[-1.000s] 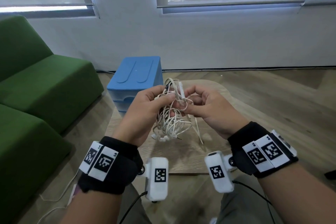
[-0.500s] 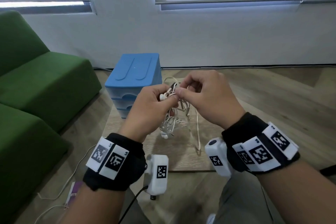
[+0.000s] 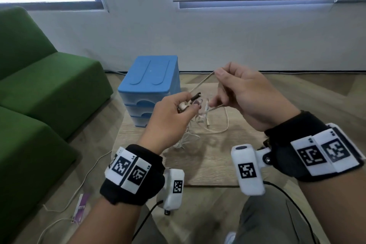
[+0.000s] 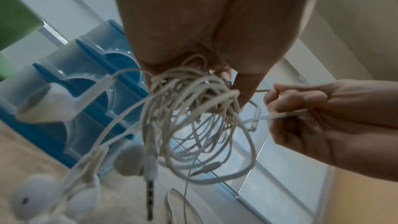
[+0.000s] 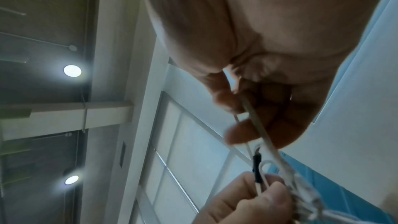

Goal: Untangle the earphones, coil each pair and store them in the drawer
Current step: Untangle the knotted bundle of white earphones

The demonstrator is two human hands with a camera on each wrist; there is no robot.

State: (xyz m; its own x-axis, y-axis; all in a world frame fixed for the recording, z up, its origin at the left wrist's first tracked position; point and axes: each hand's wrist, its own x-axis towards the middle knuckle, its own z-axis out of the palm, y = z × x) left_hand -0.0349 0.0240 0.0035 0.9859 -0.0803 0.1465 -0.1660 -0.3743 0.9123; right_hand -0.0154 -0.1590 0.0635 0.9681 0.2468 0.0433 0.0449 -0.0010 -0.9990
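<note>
Left hand (image 3: 172,113): fingers curled and clamped on the upper part of the tangled white earphones (image 4: 193,113), thumb pressed against the bundle. The remainder of the tangle hangs below this hand, earbuds and a jack plug (image 4: 150,198) dangling at the bottom in the left wrist view; whether the lowest loops touch the wooden counter (image 3: 208,164) cannot be told. Right hand (image 3: 245,97): just right of the left and slightly higher, fingers curled, pinching a single cord strand (image 3: 202,82) drawn out of the bundle. That strand runs taut from the right fingertips down to the left hand's grip; a second length passes under the right fingers toward the tangle. A loose loop of cord (image 3: 223,127) with a small plug lies on the counter below and between the hands. Beyond the left hand, on the counter's far left part, stands a blue drawer unit (image 3: 150,83), its visible drawer fronts closed. Left of the left hand, on the floor, a green sofa (image 3: 39,89). Farthest, past both hands, a white wall (image 3: 217,41) with windows.
</note>
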